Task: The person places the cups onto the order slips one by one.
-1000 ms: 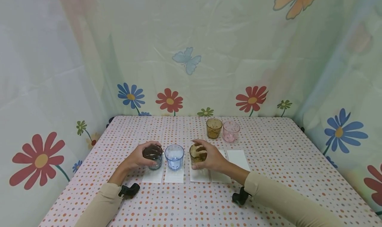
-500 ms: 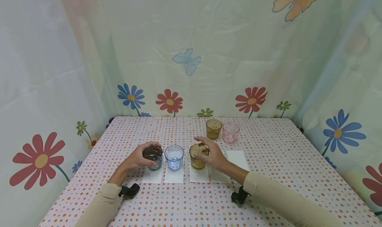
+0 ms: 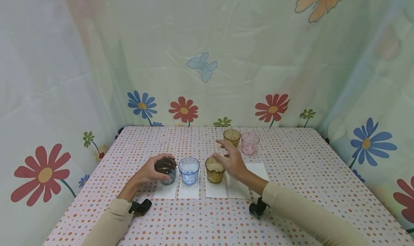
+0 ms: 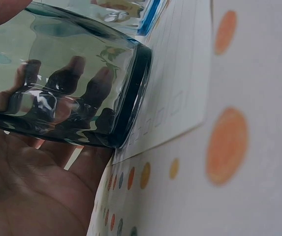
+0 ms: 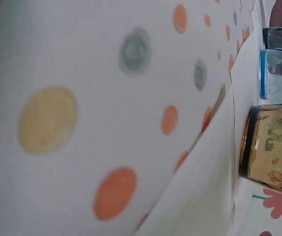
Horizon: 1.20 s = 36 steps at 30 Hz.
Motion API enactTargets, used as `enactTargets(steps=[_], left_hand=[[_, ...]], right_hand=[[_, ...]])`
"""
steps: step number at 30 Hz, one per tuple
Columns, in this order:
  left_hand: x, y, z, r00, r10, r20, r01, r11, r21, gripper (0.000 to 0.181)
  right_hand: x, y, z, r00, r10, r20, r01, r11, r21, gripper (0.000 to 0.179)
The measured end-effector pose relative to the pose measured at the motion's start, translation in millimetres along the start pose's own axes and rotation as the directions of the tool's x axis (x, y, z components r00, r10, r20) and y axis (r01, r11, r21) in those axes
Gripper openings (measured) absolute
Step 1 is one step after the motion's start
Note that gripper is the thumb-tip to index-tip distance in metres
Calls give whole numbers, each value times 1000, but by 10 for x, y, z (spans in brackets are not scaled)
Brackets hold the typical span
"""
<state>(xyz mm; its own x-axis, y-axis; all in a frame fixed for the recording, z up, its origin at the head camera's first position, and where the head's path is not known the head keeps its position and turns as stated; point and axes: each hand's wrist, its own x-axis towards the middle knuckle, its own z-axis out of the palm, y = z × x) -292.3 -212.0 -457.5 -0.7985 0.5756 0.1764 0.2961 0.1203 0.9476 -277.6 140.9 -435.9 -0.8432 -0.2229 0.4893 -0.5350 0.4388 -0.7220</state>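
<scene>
My left hand (image 3: 151,171) curls round a smoky blue-grey glass (image 3: 169,178) at the left end of a row; fingers show through the tinted wall of this glass (image 4: 77,83) in the left wrist view. Beside it stands a light blue glass (image 3: 189,172), upright on a paper slip. An amber glass (image 3: 214,175) sits on another slip. Just right of it, my right hand (image 3: 235,164) is off the glass, fingers spread and holding nothing. The fingers reach toward a second amber glass (image 3: 231,134) farther back, covering its lower part. A pink glass (image 3: 250,143) stands next to that one.
White paper slips lie in a row, including one under the near amber glass (image 3: 216,193), a bare one (image 3: 238,191) and another (image 3: 257,170) partly behind the right wrist. A dotted cloth covers the table (image 3: 181,224). A flowered curtain (image 3: 142,59) hangs behind.
My right hand has let go of the near amber glass, leaving it on its slip, and has moved back and right toward the far amber glass. The left hand has stayed put.
</scene>
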Motion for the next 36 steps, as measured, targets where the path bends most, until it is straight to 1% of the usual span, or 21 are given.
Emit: enactTargets(steps=[3,6,10,13,18,21,26,33,36], left_hand=[[-2,-5,-2,1000,1,4,-1,1000,-1,70],[-1,1,-3,1000,-4,6,4,1000,-1,71],[0,29,8,1000,-11,1,11,1000,-5,71],[1,25,6,1000,-4,1,4,1000,-4,70],[-3,19,3,1000,1,2,-1,1000,-6,71],[-2,23,6,1000,-1,2,1,1000,-2,71],[2,6,5,1000,2,4,-2,1000,5,70],[-6,4,-3,1000,1,-2,-1,1000,5,71],[-6,2,-2,1000,0,-2,0,1000,6,71]], right_hand=[[35,14,-12,1000,-1,-26,0,1000,-15,58],[65,25,-27,998,4,-69,-7,999,-41,62],[101,46,-43,991,16,-130,-29,995,-93,69],[130,65,-52,986,24,-166,-47,989,-139,72],[180,85,-76,975,43,-218,-87,977,-195,73],[205,90,-91,969,63,-240,-115,972,-206,71],[226,110,-102,965,119,-232,-169,963,-209,76],[258,109,-111,965,168,-203,-211,953,-218,84],[277,108,-121,963,186,-196,-225,952,-205,86]])
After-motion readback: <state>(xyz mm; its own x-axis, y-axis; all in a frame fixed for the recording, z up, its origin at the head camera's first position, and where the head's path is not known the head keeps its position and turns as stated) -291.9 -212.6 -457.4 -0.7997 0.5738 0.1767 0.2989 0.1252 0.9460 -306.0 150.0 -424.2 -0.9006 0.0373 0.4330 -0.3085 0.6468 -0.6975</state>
